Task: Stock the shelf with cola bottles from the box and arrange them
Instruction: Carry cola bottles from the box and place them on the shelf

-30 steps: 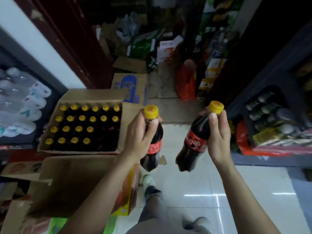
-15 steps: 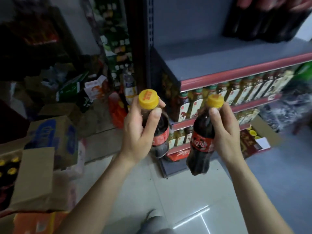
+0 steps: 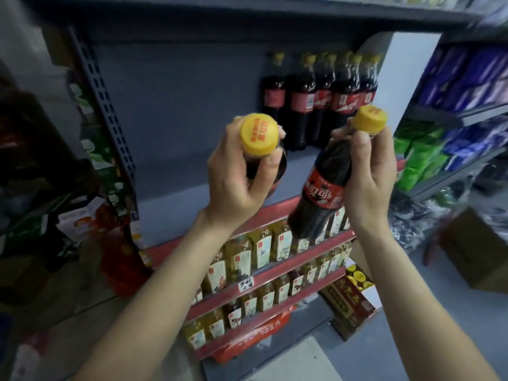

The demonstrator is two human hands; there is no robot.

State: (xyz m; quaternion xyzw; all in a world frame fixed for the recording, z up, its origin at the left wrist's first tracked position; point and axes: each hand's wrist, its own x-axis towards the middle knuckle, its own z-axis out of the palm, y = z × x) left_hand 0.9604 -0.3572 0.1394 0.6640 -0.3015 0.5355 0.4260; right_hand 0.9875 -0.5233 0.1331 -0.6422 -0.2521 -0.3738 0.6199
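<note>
Each hand, left hand [image 3: 233,171] and right hand [image 3: 368,174], grips a yellow-capped dark cola bottle [image 3: 323,188] before the grey metal shelf [image 3: 176,199]; blurred, seemingly identical bottles [image 3: 319,97] crowd its back right corner.

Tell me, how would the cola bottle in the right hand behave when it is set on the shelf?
The cola bottle looks full of dark liquid, so probably heavy for its size. It is tall and narrow, so likely to tip if nudged. The right hand grips only near the cap; smooth plastic may slip.
</note>
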